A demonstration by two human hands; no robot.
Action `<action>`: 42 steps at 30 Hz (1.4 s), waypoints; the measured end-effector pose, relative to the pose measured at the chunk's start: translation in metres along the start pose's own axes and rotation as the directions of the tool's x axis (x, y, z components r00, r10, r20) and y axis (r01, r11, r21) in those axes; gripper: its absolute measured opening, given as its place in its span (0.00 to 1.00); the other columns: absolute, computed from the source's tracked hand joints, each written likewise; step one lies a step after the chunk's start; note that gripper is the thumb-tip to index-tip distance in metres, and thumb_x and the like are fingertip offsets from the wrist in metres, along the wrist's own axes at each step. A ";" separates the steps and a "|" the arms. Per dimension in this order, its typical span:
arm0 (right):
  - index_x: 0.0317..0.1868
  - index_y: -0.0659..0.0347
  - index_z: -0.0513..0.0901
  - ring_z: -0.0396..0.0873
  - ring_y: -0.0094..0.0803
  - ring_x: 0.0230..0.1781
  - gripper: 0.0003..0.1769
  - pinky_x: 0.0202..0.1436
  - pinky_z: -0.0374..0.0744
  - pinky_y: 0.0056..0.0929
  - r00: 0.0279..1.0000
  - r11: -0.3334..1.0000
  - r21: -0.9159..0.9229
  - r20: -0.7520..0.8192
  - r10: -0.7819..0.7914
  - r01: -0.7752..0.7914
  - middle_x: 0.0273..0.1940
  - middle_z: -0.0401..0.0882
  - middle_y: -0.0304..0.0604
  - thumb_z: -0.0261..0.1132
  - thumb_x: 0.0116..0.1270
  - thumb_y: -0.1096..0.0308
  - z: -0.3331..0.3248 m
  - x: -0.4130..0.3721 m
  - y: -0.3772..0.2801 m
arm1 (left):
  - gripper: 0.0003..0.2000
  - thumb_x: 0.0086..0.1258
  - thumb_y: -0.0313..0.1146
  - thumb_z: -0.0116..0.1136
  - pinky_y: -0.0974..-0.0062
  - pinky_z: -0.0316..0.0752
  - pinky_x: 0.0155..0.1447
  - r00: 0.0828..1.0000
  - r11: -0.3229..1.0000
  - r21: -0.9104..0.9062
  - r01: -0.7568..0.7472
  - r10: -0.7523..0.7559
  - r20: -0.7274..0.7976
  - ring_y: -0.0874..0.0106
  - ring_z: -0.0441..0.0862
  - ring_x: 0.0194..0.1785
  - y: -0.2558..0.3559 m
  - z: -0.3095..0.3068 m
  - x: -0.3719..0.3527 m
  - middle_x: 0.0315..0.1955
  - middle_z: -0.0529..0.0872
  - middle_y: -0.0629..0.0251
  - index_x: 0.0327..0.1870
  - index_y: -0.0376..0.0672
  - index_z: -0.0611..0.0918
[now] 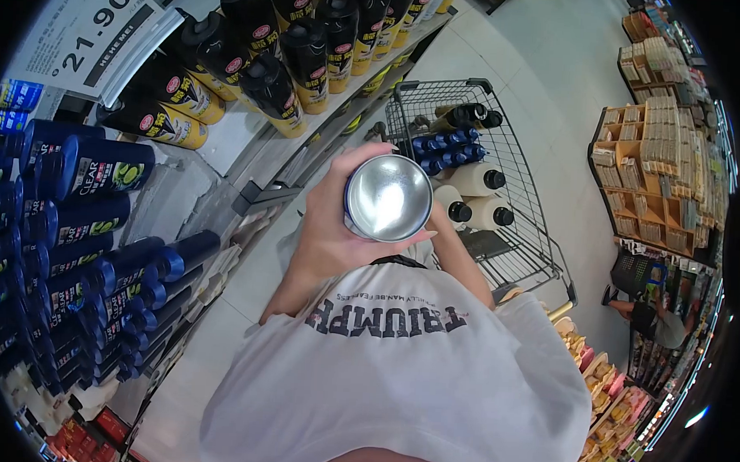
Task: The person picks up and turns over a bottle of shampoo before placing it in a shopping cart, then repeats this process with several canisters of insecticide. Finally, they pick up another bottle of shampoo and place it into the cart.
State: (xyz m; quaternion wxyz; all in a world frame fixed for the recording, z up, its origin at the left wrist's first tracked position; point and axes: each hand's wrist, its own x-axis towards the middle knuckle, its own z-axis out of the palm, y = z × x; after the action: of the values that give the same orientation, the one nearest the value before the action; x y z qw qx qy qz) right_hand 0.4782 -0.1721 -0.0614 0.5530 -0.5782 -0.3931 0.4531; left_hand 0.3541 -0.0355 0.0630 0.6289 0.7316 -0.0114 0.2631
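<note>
Can (388,197): mirror-silver base, dark blue side; shirt (397,372): white, dark navy lettering; left shelf bottles (100,170): dark blue, yellow-green label marks; far shelf bottles (303,55): black over yellow, red round logos; price tag (90,29): white, black digits; cart (535,230): dark grey wire mesh; cream bottles (475,179) inside: black caps; floor (558,74): pale grey; right display (645,177): tan cardboard.

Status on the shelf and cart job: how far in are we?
Looks done: the cart already holds white bottles, blue bottles and a dark bottle. In hand: the left hand grips a can, silver base toward the camera, between shelf and cart. The right hand is hidden behind it. Left: the can rests on neither yet; which way it goes, I can't tell.
</note>
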 end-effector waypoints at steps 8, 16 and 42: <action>0.65 0.60 0.76 0.76 0.46 0.61 0.44 0.67 0.74 0.38 0.979 0.842 -0.501 -0.056 0.198 -0.199 0.57 0.76 0.47 0.83 0.44 0.70 -0.070 -0.055 -0.023 | 0.38 0.55 0.35 0.82 0.71 0.80 0.59 0.942 0.936 -0.135 0.326 -0.333 -0.031 0.72 0.84 0.54 -0.046 0.001 0.019 0.53 0.84 0.59 0.65 0.34 0.73; 0.63 0.61 0.82 0.79 0.47 0.65 0.43 0.66 0.78 0.40 0.807 0.653 -0.524 -0.538 0.243 -0.547 0.68 0.77 0.51 0.85 0.42 0.65 -0.131 -0.156 -0.103 | 0.30 0.72 0.39 0.68 0.61 0.74 0.70 0.544 0.220 -0.592 0.775 -0.709 0.449 0.65 0.80 0.64 -0.186 0.064 0.049 0.59 0.82 0.58 0.72 0.42 0.71; 0.60 0.47 0.83 0.70 0.48 0.74 0.35 0.84 0.53 0.50 0.837 -0.052 -0.900 -0.422 0.348 -0.432 0.58 0.85 0.52 0.78 0.48 0.57 -0.295 0.066 0.187 | 0.25 0.72 0.42 0.60 0.54 0.71 0.72 0.397 0.690 0.603 0.400 -0.724 0.564 0.56 0.73 0.73 -0.341 0.141 0.016 0.81 0.62 0.71 0.67 0.43 0.80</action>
State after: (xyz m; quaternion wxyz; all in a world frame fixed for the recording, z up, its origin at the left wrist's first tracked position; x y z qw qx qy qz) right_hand 0.7710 -0.2073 -0.2601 -0.1217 -0.8925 -0.3915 0.1881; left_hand 0.5389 -0.0903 -0.2526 0.4593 0.8309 0.0246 -0.3131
